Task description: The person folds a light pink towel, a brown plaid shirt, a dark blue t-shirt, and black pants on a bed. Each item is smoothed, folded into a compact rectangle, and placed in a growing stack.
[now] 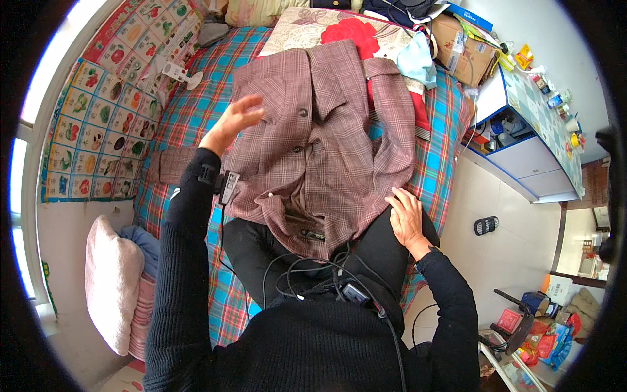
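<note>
A brown-pink plaid jacket (338, 161) lies spread over the bed before me, its collar end coming down to my lap. Two dark buttons show along its front edge, and one sleeve (171, 164) sticks out to the left beneath my forearm. Above the jacket's left side, my left hand (237, 120) has its fingers apart and holds nothing; whether it touches the cloth I cannot tell. My right hand (407, 220) rests over my thigh, fingertips at the jacket's lower right edge, with no cloth gripped.
A plaid bedsheet (191, 112) covers the bed. Beyond the jacket lies a flowered quilt (294, 32) with a light blue cloth (417, 61) on it. A cardboard box (463, 51) and a cabinet (524, 147) stand right. Black cables (318, 267) loop across my lap.
</note>
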`<state>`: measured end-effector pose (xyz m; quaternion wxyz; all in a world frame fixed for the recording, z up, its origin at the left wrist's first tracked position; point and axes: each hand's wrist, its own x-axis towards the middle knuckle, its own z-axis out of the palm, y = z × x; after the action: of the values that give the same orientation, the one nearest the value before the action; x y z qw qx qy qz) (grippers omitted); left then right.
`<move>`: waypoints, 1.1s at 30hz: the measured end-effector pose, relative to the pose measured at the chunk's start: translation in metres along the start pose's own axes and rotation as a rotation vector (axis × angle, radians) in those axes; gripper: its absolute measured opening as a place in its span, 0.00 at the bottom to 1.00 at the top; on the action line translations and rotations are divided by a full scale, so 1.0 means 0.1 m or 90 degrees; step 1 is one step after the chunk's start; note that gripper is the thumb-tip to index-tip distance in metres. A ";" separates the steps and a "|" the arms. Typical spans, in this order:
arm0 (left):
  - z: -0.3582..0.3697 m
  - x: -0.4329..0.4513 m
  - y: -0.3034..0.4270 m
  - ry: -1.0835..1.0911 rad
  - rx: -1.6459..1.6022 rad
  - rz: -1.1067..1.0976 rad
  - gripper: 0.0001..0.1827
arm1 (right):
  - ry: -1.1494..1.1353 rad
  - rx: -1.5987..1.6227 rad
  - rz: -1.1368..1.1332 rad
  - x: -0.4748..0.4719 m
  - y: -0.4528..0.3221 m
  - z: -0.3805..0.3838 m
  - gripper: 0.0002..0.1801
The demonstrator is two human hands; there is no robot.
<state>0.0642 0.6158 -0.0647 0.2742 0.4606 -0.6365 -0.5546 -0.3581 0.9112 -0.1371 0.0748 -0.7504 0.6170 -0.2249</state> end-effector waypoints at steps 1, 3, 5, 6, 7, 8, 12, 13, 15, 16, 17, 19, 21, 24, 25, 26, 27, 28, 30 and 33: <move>-0.07 -0.11 -0.21 0.017 0.072 -0.007 0.35 | 0.000 0.001 -0.001 -0.01 0.00 0.00 0.17; -0.22 -0.34 -0.72 0.170 0.174 -0.105 0.23 | -0.005 -0.003 -0.001 -0.01 -0.01 0.01 0.18; -0.40 -0.70 -1.23 0.307 0.230 -0.204 0.21 | -0.005 -0.011 -0.012 -0.01 -0.03 0.00 0.18; -0.50 -0.93 -1.44 0.354 0.327 -0.185 0.20 | -0.001 -0.017 -0.023 0.01 -0.05 -0.02 0.18; -0.57 -1.11 -1.63 0.439 0.378 -0.243 0.21 | 0.002 -0.022 -0.034 0.03 -0.09 -0.03 0.18; -0.62 -1.28 -1.78 0.480 0.267 -0.309 0.18 | -0.003 -0.021 -0.041 0.07 -0.13 -0.05 0.18; -0.57 -1.80 -2.07 0.536 -0.203 -0.446 0.23 | -0.010 0.072 -0.127 0.37 -0.45 -0.05 0.18; -0.54 -1.86 -2.05 0.537 -0.263 -0.440 0.27 | -0.033 0.128 -0.161 0.49 -0.56 -0.01 0.17; -0.44 -1.92 -1.96 0.558 -0.412 -0.441 0.35 | -0.160 0.270 -0.143 0.73 -0.84 0.17 0.17; -0.41 -1.95 -1.89 0.502 -0.481 -0.376 0.44 | -0.279 0.299 -0.086 0.85 -0.98 0.28 0.20; -0.37 -1.95 -1.81 0.501 -0.481 -0.386 0.41 | -0.352 0.332 -0.037 0.93 -1.14 0.41 0.22; -0.31 -1.92 -1.64 0.499 -0.474 -0.393 0.35 | -0.448 0.388 0.062 1.05 -1.45 0.68 0.28; -0.23 -1.92 -1.53 0.355 -0.372 -0.311 0.45 | -0.343 0.322 0.046 1.05 -1.73 0.95 0.30; -0.15 -1.80 -1.52 0.396 -0.429 -0.333 0.36 | -0.349 0.476 0.100 1.14 -1.91 1.23 0.26; -0.15 -1.78 -1.55 0.402 -0.450 -0.332 0.34 | -0.435 0.461 0.121 1.17 -1.91 1.27 0.24; -0.16 -1.76 -1.60 0.382 -0.476 -0.311 0.32 | -0.519 0.443 0.143 1.20 -1.91 1.30 0.22; -0.19 -1.75 -1.66 0.362 -0.501 -0.290 0.31 | -0.605 0.424 0.165 1.24 -1.88 1.30 0.20; -0.24 -1.76 -1.72 0.358 -0.480 -0.313 0.30 | -0.536 0.458 0.112 1.23 -1.87 1.28 0.18; -0.33 -1.77 -1.82 0.367 -0.426 -0.363 0.29 | -0.395 0.519 0.006 1.17 -1.86 1.17 0.16; -0.41 -1.77 -1.88 0.398 -0.547 -0.326 0.28 | -0.518 0.706 0.102 1.07 -1.89 0.90 0.16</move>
<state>0.2279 0.7625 -0.2067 0.4684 0.5886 -0.1121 -0.6492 -0.1361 0.8371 -0.1169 0.6893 -0.5783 0.3872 -0.2015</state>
